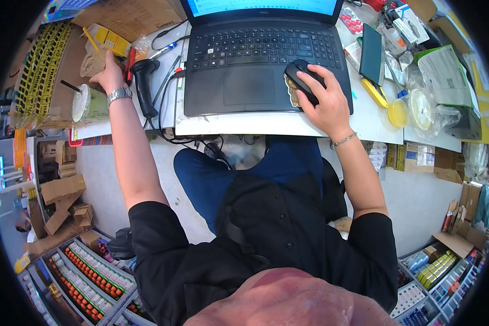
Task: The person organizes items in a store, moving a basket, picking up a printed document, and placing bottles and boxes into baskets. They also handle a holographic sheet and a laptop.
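My right hand is curved over a black computer mouse, which rests on the right palm rest of the open laptop. A cartoon sticker shows beside the mouse. At the far left, my left hand reaches out with its thumb and fingers around a tan, cup-like thing, from which a yellow stick or straw rises. Part of that thing is hidden by the hand. Just nearer stands a lidded clear cup with a black straw. A black barcode scanner stands right of my left wrist.
Cardboard boxes border the desk's left end. A dark phone, a yellow cutter, a yellow lid and plastic packaging crowd the right side. The scanner's cable hangs over the front edge. Stocked trays stand lower left.
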The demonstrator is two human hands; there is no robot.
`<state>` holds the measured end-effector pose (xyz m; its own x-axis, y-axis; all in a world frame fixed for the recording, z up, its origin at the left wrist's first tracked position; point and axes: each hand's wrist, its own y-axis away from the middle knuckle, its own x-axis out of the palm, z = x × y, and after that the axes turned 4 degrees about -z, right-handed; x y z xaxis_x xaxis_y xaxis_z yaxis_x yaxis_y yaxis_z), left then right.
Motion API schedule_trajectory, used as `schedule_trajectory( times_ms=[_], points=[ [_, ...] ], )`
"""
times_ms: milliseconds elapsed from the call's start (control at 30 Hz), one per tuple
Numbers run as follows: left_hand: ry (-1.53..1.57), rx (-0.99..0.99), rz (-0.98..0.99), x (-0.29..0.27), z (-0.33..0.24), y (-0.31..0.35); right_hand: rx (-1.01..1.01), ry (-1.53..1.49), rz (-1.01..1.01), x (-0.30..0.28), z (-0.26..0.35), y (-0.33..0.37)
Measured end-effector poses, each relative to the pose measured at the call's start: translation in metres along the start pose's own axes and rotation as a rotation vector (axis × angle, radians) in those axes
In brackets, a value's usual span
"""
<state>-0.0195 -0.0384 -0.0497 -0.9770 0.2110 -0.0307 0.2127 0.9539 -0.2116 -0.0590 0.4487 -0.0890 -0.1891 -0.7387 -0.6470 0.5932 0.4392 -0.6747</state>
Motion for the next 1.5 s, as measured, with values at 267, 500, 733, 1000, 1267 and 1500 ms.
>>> schedule_trajectory(
  times_ms=[267,500,733,1000,1267,1500],
  points=[
    [0.079,0.424,0.201,-0.034,-0.027,0.098,-0.014,0.017,-0.008,0.002,-0.001,0.001],
    [0.22,0.747,0.809,-0.122,0.009,0.223,-0.027,0.039,0.007,0.0,0.001,0.001],
    [-0.273,0.352,1.098,-0.183,0.074,0.299,-0.108,0.063,0.006,0.002,-0.001,0.001],
    [-0.621,0.244,1.261,-0.239,0.123,0.331,-0.154,0.125,0.064,0.004,-0.003,0.002],
    [-0.628,0.337,1.186,-0.236,0.151,0.341,-0.11,0.109,0.066,0.004,-0.001,0.004],
    [-0.649,0.351,1.158,-0.234,0.147,0.342,-0.101,0.098,0.069,0.002,0.001,0.0]
  ],
)
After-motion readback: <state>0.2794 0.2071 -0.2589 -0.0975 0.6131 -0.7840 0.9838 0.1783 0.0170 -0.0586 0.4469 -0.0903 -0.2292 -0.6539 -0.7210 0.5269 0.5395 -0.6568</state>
